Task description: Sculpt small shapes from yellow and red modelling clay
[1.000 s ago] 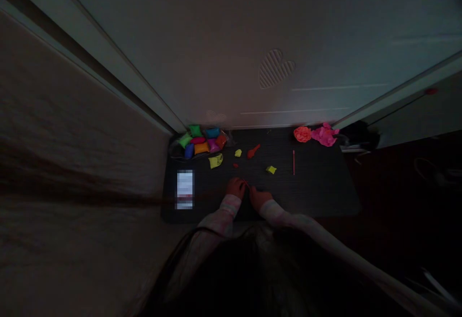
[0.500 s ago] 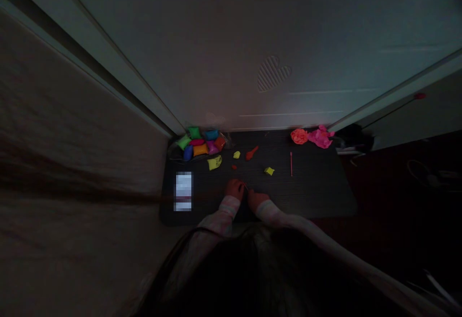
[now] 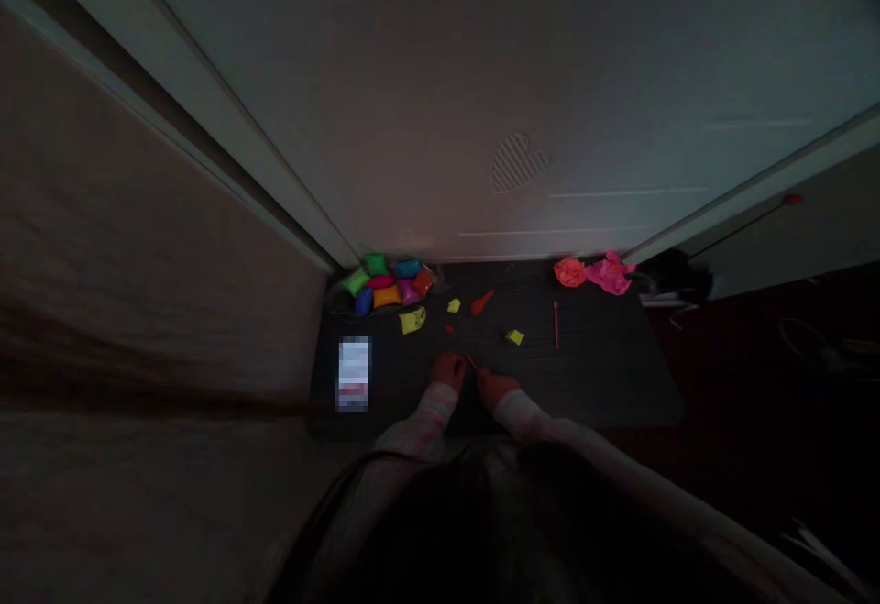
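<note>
Both of my hands rest close together on a dark mat [image 3: 605,375] in dim light. My left hand [image 3: 448,368] is curled, and my right hand [image 3: 493,385] is closed beside it. A thin red piece [image 3: 471,362] shows between them; which hand holds it is unclear. Just beyond lie a small red bit [image 3: 449,329], yellow clay lumps [image 3: 412,320] [image 3: 514,336] and a red clay shape [image 3: 481,302].
A bag of several coloured clay packs [image 3: 389,281] sits at the mat's far left. A pink stick [image 3: 555,323] lies to the right, with orange and pink clay flowers [image 3: 592,272] at the back. A phone [image 3: 353,373] lies on the left. A white cabinet door [image 3: 522,127] stands behind.
The view has tilted slightly, so everything sits a little lower in frame. My hands stay together in the same spot on the mat.
</note>
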`<state>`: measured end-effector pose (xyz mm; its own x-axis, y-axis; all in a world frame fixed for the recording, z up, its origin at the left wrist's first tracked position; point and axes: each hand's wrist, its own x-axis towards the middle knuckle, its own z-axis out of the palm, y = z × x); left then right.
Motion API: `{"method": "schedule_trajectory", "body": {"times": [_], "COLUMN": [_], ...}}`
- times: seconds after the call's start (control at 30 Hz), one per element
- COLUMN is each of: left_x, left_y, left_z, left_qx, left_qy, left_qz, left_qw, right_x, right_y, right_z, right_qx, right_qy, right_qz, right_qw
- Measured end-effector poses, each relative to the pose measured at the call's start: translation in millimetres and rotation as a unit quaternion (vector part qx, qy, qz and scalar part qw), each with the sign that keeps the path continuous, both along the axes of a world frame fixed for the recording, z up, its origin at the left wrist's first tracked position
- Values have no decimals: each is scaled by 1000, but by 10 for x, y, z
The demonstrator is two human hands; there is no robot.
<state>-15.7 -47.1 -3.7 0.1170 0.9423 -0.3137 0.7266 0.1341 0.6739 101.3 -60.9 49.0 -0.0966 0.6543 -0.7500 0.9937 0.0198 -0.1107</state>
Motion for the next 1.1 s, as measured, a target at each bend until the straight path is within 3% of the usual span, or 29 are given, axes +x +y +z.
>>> {"method": "schedule_trajectory", "body": {"times": [0.33,0.57,0.67,0.87,1.0,1.1], "left_x": [-165,-136,-113,-32,63,68], "left_y": [-8,66,148,356,478,593], "left_z": [-2,202,435,1113,1512,1852], "left_qx": [-88,-69,-41,20,66,108], "left_qy": [-42,-80,-105,-185,-230,-251], "left_qz": [73,141,182,214,205,189], "left_qw": [993,984,977,959,949,943], "right_x": [993,1103,1081,1269,1319,1224], "right_y": [-277,-194,-195,-41,366,681], "right_z": [-19,-223,-225,-87,181,632], "right_qx": [99,187,232,355,492,585], "right_qy": [-28,-57,-42,40,207,294], "right_qz": [-87,-123,-134,-148,-125,-93], "right_qw": [991,973,963,922,836,750]}}
